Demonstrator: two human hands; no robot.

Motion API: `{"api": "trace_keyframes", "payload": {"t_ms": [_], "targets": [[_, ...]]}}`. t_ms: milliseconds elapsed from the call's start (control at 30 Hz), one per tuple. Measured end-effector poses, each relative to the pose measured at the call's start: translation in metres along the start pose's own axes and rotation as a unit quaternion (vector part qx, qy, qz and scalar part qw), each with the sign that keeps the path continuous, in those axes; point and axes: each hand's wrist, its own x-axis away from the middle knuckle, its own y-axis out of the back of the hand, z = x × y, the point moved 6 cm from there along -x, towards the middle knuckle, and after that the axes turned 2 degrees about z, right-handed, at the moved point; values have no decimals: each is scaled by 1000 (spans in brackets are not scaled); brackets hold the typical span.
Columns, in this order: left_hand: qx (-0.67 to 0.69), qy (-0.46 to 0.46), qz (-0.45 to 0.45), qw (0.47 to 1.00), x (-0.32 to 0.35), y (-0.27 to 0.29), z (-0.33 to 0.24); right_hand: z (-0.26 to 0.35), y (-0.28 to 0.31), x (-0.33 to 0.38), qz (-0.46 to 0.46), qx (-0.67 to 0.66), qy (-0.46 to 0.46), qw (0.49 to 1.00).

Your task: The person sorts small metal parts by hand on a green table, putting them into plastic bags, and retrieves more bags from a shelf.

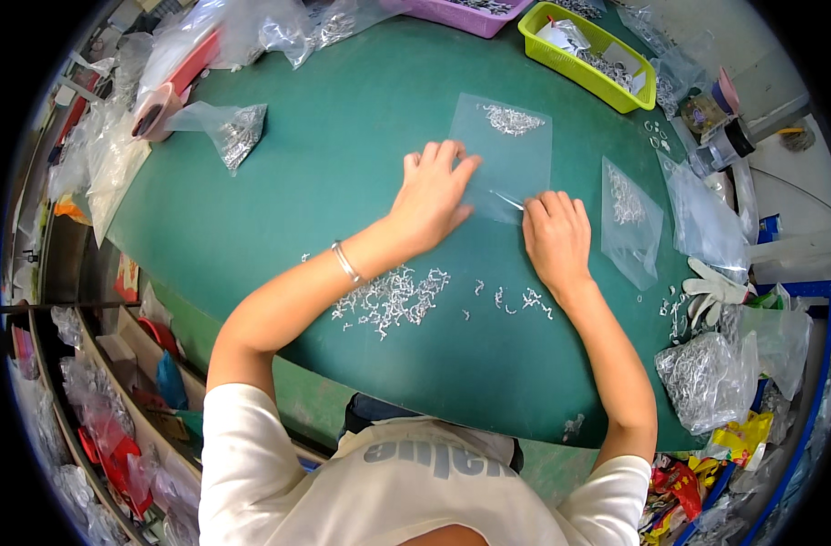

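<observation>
A clear plastic bag [506, 168] lies flat on the green table, with small silver metal pieces [511, 120] gathered at its far end. My left hand [434, 196] is over the bag's left edge, fingers apart and slightly bent, a little blurred. At the near right corner, my right hand [558, 238] has its fingers closed on the bag's edge, where the film shows a bright fold. A loose pile of silver pieces [393, 298] spreads beneath my left forearm. Several more pieces [534, 300] lie scattered near my right wrist.
Right of my hand lies another filled clear bag [627, 214], near flat bags [707, 218] and a white glove [711, 289]. Green [588, 59] and purple baskets [470, 16] stand at the back. A filled bag [238, 136] lies at left; a bulging bag [707, 378] sits near right.
</observation>
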Motion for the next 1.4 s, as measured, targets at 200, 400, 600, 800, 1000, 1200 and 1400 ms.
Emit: {"api": "trace_keyframes", "payload": {"t_ms": [200,400,600,800,1000,1200,1400], "targets": [[10,-46,-40,998,1,2,-1,1,6,-5,-22,-28,10,999],[78,-39,-60,994,-3,5,2,19,14,4,8,-134,0,991],[119,-66,-99,986,-7,12,-3,28,-24,-14,61,-208,-41,975],[136,-86,-88,983,-9,11,-11,-14,-93,-54,151,-76,-162,972],[144,-77,-68,984,-4,12,-1,10,-66,-32,247,-75,-75,963],[146,-79,-61,984,-2,11,1,11,-54,-20,248,-111,-58,961],[147,-79,-46,985,1,10,1,10,-51,-14,239,-66,-93,964]]}}
